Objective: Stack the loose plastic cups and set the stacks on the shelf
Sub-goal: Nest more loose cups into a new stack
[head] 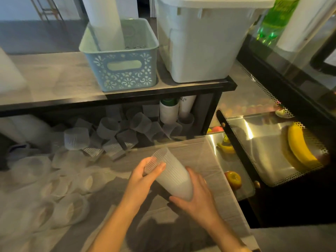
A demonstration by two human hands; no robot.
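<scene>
Cup stack (171,174) held tilted above the counter (214,160), long axis diagonal, far end toward the shelf (127,94); left hand (141,176) grips far end, right hand (195,195) cups near end.

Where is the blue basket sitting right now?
In the head view, the blue basket sits on the top shelf, centre-left, just left of the large white bin, with a white roll standing inside it.

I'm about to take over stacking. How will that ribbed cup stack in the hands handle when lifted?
The cup stack looks thin and translucent, so it is probably light and flexes if squeezed. It lies tilted between the left hand and right hand, so nested cups might slide apart. Its ribbed wall likely aids grip.
</scene>
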